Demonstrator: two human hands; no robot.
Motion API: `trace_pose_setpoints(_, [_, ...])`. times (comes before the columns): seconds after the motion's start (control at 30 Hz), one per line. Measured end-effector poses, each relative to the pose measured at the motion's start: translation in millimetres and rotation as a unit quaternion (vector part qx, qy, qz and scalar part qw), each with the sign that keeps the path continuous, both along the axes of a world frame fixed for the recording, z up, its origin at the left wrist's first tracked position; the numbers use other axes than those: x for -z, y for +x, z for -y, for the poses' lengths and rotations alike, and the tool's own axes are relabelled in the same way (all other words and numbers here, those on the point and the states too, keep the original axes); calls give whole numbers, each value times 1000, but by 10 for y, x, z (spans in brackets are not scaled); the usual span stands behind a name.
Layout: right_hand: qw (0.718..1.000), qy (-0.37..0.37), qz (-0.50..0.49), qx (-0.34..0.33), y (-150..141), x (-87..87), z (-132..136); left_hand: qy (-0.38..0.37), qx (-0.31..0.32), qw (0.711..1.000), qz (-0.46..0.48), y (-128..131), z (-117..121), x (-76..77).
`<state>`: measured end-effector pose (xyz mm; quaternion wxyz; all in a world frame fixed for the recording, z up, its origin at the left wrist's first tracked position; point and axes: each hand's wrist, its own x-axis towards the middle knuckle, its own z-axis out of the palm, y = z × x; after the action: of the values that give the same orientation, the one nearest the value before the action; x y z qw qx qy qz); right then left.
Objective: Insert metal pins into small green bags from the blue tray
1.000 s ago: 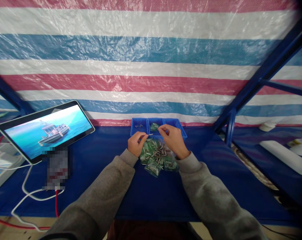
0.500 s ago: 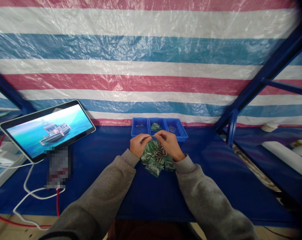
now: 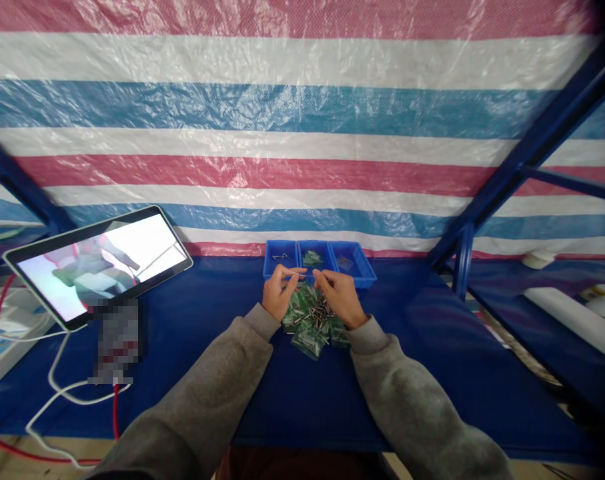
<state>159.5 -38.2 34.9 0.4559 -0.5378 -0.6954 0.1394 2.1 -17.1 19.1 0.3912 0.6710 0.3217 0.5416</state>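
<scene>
My left hand point(image 3: 280, 292) is closed, thumb against finger, over the back left of the pile. Across a small gap, my right hand point(image 3: 341, 295) also pinches, above the pile's right side. Whatever either pinch holds is too small to make out. Beneath both hands lies a heap of small green-tinted plastic bags point(image 3: 307, 341) with thin metal pieces in them. Loose metal pins or screws point(image 3: 321, 312) are strewn over its middle. Just behind stands a blue three-compartment tray point(image 3: 367, 275): thin metal pieces point(image 3: 282, 257) at left, green bags point(image 3: 312, 257) in the middle, something flat and clear at right.
A tablet point(image 3: 102, 267) leans at the left on the blue table point(image 3: 302, 407), near a blurred-out item point(image 3: 117, 340) and white and red cables point(image 3: 57, 400). Blue metal frame bars point(image 3: 462, 260) rise at the right. A striped plastic sheet point(image 3: 302, 147) hangs behind.
My fingertips, which met over the pile, have come slightly apart. The view has tilted up a little, and the tablet's picture differs.
</scene>
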Motion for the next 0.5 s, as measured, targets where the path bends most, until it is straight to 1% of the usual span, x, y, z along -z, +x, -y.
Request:
trace_pose_setpoints(0.1, [1000, 5, -3, 3, 6, 16, -8, -1, 7, 1000, -13, 7, 12, 14])
trace_pose_setpoints(0.23, [1000, 18, -6, 15, 12, 42, -23, 26, 2, 997, -71, -7, 10, 15])
trace_pose_setpoints(0.37, [999, 32, -1, 23, 17, 53, -26, 73, -24, 988, -134, -24, 9, 14])
trace_pose_setpoints(0.5, [998, 51, 9, 28, 1, 51, -8, 131, -63, 975, -168, -29, 4, 39])
